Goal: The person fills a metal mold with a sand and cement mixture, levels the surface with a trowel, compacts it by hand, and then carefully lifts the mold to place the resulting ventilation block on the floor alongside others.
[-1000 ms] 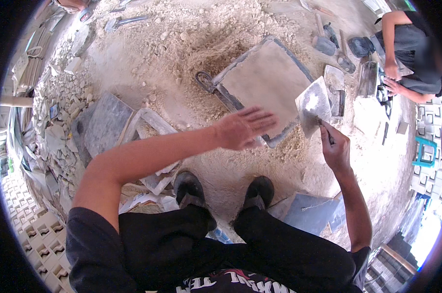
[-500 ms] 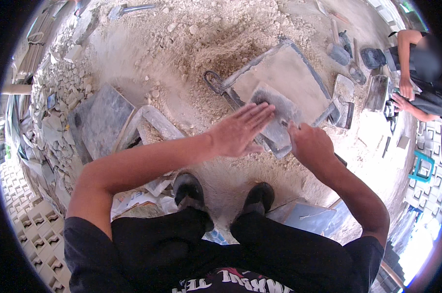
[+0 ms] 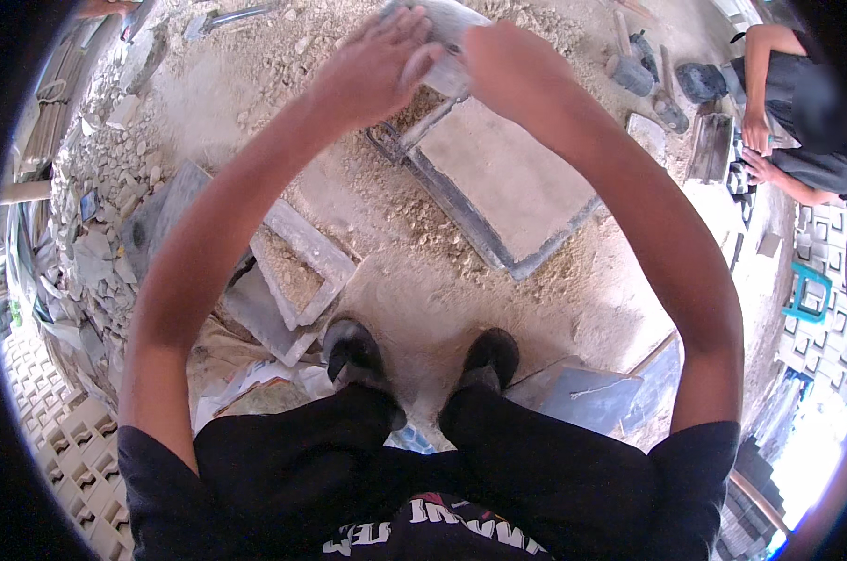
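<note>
At the far top of the view, my right hand (image 3: 517, 70) is closed round the handle of a grey rectangular trowel (image 3: 450, 77); the handle itself is mostly hidden by my fist. My left hand (image 3: 377, 65) lies with fingers stretched over the trowel's flat blade, slightly blurred. Nearer to me, a metal-edged rectangular mould (image 3: 461, 222) lies on the ground, filled with pale sandy material (image 3: 503, 173) whose surface looks level. The trowel is at or past the mould's far edge; my hands and forearm hide that edge.
Loose sand and rubble (image 3: 246, 103) spread across the ground. A pale open frame (image 3: 316, 248) and a grey slab (image 3: 166, 210) lie left. Several hammers (image 3: 631, 75) lie right, near a seated person (image 3: 769, 122). A blue panel (image 3: 582, 402) lies beside my right shoe (image 3: 492, 360).
Both hands have moved away from me with the trowel, from the mould's near edge to its far side. The mould's near part and the frame on the left now show more fully.
</note>
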A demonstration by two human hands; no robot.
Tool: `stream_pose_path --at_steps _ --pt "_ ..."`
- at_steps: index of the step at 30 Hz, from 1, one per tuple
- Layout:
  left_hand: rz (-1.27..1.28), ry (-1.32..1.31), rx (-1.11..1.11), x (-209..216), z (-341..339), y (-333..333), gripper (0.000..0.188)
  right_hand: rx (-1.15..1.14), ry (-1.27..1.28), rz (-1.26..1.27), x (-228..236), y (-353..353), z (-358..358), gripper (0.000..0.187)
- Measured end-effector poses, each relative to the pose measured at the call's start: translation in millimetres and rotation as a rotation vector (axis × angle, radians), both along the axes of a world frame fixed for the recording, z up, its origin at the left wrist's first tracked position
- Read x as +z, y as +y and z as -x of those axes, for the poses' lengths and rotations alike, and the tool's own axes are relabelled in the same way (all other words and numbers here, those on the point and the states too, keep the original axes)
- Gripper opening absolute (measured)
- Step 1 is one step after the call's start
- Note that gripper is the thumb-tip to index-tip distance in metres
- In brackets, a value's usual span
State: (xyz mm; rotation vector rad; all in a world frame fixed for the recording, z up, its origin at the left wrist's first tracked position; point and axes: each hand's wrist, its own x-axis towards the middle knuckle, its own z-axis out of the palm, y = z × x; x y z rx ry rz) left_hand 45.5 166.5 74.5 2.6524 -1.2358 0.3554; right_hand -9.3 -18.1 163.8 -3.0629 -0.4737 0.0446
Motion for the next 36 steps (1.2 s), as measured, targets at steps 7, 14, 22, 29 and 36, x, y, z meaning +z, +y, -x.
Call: stream_pose_path --at_steps 7,14,22,29,36 --pt "-0.055 0.099 -0.221 -9 85 -5 0.06 -0.091 0.284 -0.11 -30 -36 82 0.021" --pt "0.089 0.377 -0.32 -35 129 -20 0.061 0.0 0.44 0.008 -19 -26 127 0.011" --pt "0.149 0.723 -0.576 -16 236 -88 0.068 -0.244 0.811 0.335 42 -73 238 0.013" --pt "0.165 0.396 -0.416 17 169 -69 0.066 -0.188 0.529 0.245 44 -66 174 0.014" --pt "-0.015 0.239 -0.284 -41 66 -78 0.045 -0.043 0.319 0.086 -6 -40 76 0.015"
